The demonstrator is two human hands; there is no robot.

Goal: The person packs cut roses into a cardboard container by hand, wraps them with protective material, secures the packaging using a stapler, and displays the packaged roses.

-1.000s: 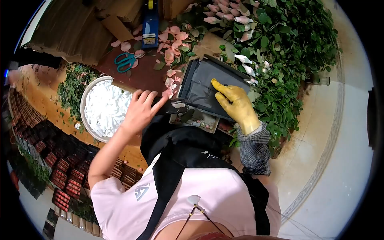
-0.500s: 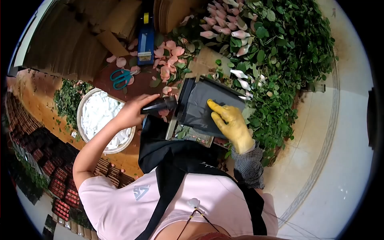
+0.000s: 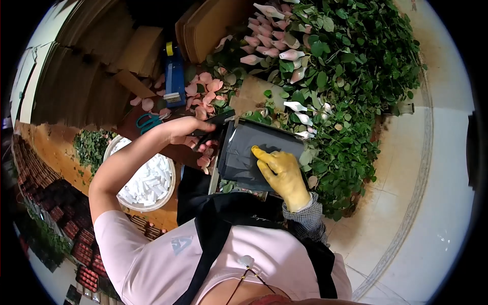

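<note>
My bare left hand (image 3: 190, 131) is closed round a black stapler (image 3: 221, 119), its two arms apart, at the upper left corner of a black sheet (image 3: 249, 145). The sheet lies flat over a shallow frame. My right hand (image 3: 282, 173), in a yellow glove, rests on the sheet with the index finger stretched out and its tip touching the surface. The other fingers are partly bent and partly hidden, and I see nothing held in them.
Left stands a round tub (image 3: 174, 175) of white foam pieces. Behind lie blue-handled scissors (image 3: 147, 123), a blue tape dispenser (image 3: 174, 79), pink petals (image 3: 203, 91) and cardboard (image 3: 198, 30). Leafy stems (image 3: 351, 101) with sleeved pink roses (image 3: 269, 38) fill the right.
My left hand has moved right with the stapler, up to the sheet's left edge. My right hand stays on the sheet, its fingertip a little further left. The view has shifted slightly.
</note>
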